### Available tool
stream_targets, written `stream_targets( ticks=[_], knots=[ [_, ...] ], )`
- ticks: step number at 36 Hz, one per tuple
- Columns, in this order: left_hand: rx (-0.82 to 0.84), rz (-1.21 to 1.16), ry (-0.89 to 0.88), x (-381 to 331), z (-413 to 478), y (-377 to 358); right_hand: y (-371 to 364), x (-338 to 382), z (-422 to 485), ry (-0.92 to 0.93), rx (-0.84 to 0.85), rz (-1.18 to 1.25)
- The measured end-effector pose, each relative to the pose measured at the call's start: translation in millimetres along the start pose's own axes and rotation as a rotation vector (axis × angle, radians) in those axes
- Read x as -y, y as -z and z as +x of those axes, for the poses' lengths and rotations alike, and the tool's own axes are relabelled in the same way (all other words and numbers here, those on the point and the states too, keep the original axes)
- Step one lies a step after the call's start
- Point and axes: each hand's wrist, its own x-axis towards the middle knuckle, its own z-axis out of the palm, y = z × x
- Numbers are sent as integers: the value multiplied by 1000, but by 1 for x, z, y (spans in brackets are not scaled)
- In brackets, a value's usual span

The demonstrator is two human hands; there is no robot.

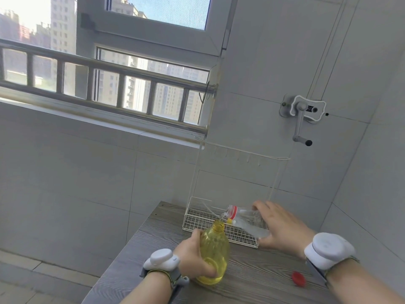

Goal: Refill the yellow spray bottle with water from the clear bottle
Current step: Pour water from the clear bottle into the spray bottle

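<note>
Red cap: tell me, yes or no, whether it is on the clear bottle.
No: the red cap lies loose on the table, apart from the tilted clear bottle, whose mouth is open.

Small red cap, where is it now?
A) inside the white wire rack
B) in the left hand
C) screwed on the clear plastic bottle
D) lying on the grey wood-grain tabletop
D: the small red cap lies on the grey wood-grain tabletop; the clear plastic bottle is uncapped, pouring into the yellow plastic bottle.
</note>
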Motion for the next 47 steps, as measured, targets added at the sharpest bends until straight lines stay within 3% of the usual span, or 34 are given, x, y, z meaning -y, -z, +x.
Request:
stream_targets(
  ticks=[47],
  knots=[
    [-16,-14,-9,-8,-7,2,4,-6,-4,2,12,-25]
  ],
)
